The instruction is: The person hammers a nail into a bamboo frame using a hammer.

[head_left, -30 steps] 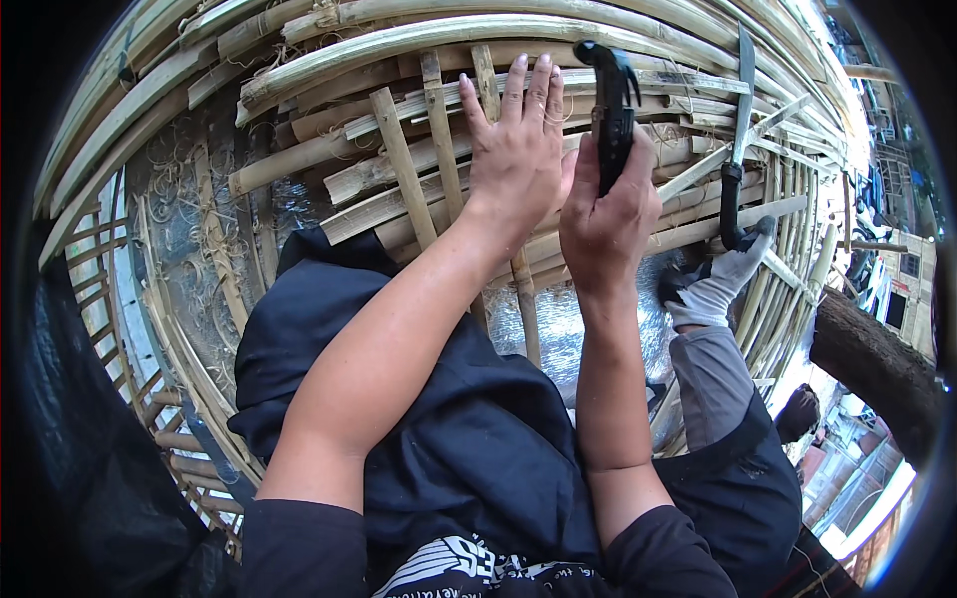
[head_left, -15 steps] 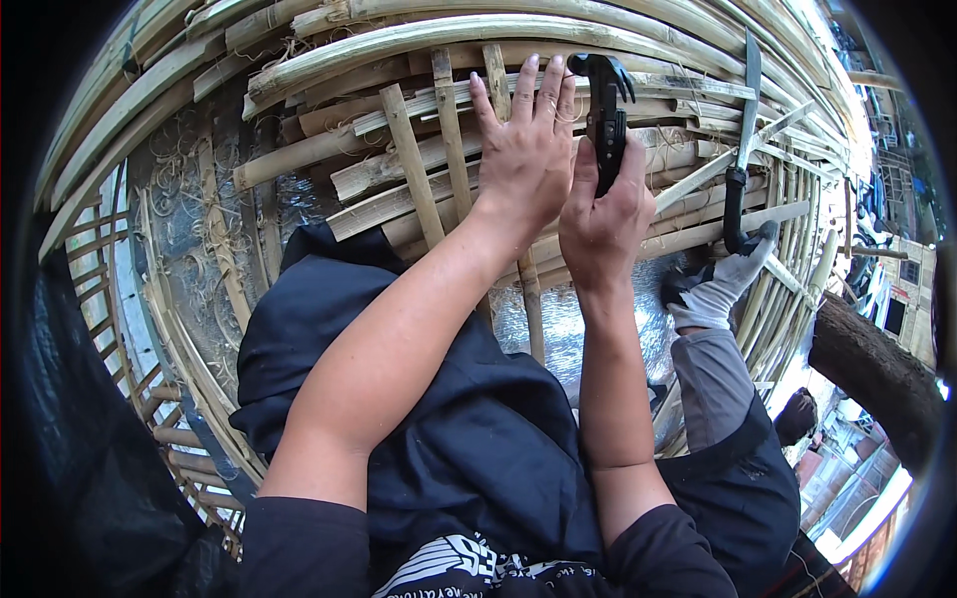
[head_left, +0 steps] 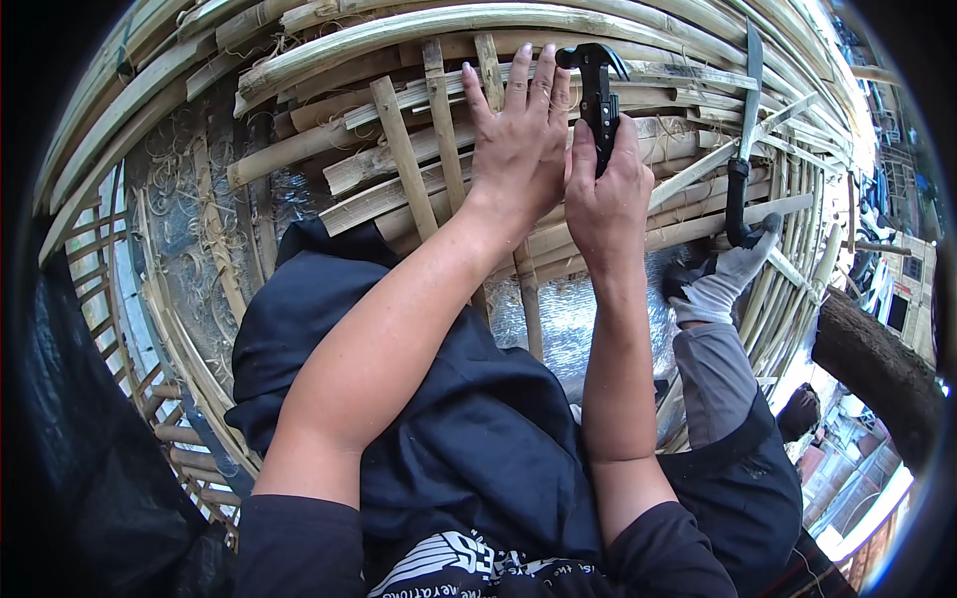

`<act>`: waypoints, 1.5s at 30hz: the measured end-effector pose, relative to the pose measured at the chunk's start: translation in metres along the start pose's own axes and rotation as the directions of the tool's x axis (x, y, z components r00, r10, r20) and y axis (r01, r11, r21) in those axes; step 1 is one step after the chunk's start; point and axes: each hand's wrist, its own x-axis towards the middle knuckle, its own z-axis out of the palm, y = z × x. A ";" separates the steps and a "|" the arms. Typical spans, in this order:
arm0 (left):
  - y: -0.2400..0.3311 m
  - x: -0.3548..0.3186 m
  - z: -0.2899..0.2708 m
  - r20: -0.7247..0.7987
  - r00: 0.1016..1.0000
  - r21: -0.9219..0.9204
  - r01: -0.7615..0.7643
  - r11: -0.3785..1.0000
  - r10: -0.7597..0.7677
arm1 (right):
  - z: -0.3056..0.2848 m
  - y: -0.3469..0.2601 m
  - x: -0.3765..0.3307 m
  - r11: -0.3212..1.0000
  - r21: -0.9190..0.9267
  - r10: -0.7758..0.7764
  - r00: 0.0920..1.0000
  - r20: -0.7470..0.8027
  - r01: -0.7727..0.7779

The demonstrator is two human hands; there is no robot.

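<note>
Little free room on the bamboo lattice [head_left: 399,169]

Open gaps lie at left; a machete [head_left: 743,140] and a gloved hand [head_left: 723,279] block the right.

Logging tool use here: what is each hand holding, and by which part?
The right hand grips a black claw hammer by its handle. The left hand holds nothing; it lies flat on the bamboo slats.

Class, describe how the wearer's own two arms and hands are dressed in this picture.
Both forearms are bare. The left hand and right hand wear no gloves, rings or watch. Short black sleeves cover the upper arms, ending just above the elbows.
</note>
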 end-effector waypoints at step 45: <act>-0.002 -0.004 -0.051 -0.165 0.978 -0.444 0.039 0.895 -0.124 | -0.005 0.002 0.000 0.981 0.188 0.046 0.998 0.042 -0.053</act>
